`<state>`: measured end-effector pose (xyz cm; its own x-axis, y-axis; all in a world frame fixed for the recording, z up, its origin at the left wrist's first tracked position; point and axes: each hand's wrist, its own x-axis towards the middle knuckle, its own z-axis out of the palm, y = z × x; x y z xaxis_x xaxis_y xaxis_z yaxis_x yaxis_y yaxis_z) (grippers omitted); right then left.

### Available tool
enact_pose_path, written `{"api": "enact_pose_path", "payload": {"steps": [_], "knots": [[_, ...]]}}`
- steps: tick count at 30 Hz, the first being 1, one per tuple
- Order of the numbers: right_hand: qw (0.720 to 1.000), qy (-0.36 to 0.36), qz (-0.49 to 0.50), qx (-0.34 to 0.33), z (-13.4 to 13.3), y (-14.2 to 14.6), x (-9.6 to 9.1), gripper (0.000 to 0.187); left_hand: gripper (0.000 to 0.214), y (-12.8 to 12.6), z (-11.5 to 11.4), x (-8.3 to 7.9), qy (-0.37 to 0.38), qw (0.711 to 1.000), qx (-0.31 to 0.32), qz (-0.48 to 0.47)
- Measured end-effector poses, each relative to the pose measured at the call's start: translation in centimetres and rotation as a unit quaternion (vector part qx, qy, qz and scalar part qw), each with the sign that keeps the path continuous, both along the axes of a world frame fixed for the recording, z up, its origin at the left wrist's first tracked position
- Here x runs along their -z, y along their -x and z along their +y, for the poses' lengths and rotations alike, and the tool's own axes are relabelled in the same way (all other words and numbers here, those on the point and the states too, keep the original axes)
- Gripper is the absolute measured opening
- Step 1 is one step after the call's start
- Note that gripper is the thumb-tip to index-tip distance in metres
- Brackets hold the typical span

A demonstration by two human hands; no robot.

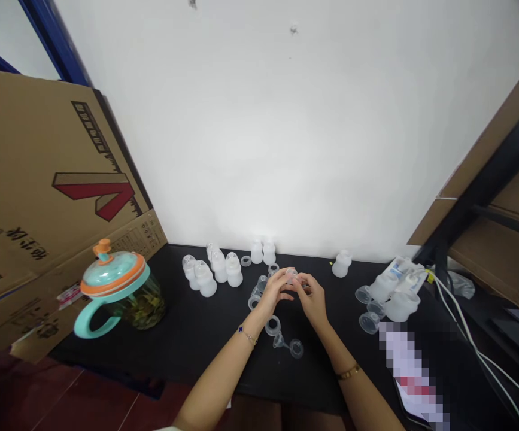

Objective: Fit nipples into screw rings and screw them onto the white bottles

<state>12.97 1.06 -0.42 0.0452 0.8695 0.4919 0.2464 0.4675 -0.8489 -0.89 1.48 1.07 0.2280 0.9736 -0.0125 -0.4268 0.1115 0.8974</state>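
Forearms (216,380) are lying nearest the camera, each wearing a bracelet. Beyond them, the left hand (277,290) and the right hand (313,300) are holding a small clear piece (291,275) above the black table (187,353). I am reading both sets of fingertips as closed on it, one from each side.

Status: I am judging the work as part-way, with this piece in mid-handling.

Appearance: the piece is looking colourless, transparent and rounded; fingers are hiding much of it, so I am not making out its exact form.

Outward: loose parts are lying left of the grip and nearer the camera, among them a pale ring (268,330), a funnel-like part (279,341) and a round clear part (296,349). I am judging these as unused. Farther left of the grip, about five white bottles (206,282) are standing with clear domed tops; I am logging those as done. Two bare bottles (257,252) are standing past the grip, slightly left, by the wall (286,149); a single bottle (342,265) is standing right of it, also showing no dome. I am logging these three as left. Far left of everything, a lidded jug (140,306) is standing.
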Motion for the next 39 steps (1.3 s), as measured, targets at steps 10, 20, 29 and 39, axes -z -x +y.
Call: {"api": "enact_pose_path", "payload": {"steps": [10, 20, 29, 39], "knots": [[0.999, -0.03, -0.036, -0.006, -0.2, 0.1, -0.1, 0.022, 0.051, 0.0, 0.3, 0.3, 0.038, 0.999, -0.019, 0.011], [0.999, 0.019, 0.031, -0.019, 0.1, -0.2, 0.0, 0.037, 0.042, 0.1, 0.4, 0.5, 0.015, 1.0, 0.003, 0.001], [1.0, 0.009, 0.008, 0.011, 0.1, -0.2, 0.2, 0.028, 0.048, 0.1, 0.0, 0.1, 0.014, 0.999, 0.03, 0.004], [1.0, 0.011, 0.005, -0.026, 0.0, -0.1, 0.0, 0.025, 0.046, 0.0, 0.2, -0.1, 0.063, 0.998, -0.023, -0.019]]}}
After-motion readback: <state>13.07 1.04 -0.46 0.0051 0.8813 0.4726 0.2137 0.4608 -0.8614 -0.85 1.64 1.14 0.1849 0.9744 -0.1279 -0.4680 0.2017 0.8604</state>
